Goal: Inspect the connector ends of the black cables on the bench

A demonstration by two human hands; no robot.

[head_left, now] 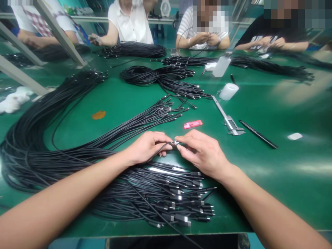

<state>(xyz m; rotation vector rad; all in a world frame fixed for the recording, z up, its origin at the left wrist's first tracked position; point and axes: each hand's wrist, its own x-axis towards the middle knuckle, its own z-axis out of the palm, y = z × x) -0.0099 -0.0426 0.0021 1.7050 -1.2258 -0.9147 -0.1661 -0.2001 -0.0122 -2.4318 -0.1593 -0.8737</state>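
Fingers (162, 137) of both hands (143, 147) (207, 152), nearly closed, pinch a cable connector (175, 143).

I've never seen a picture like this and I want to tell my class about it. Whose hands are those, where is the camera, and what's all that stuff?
There's no robot here, just a person with bare hands. The camera sits on that person's head, looking forward and down, so you see roughly what they see.

The left hand holds a thin black cable near its end, and the right hand pinches at the shiny tip.

On the green table lie big bundles of black cables, a measuring caliper, a dark pen and a small pinkish-red thing I can't name for sure. Across the table sit other people.
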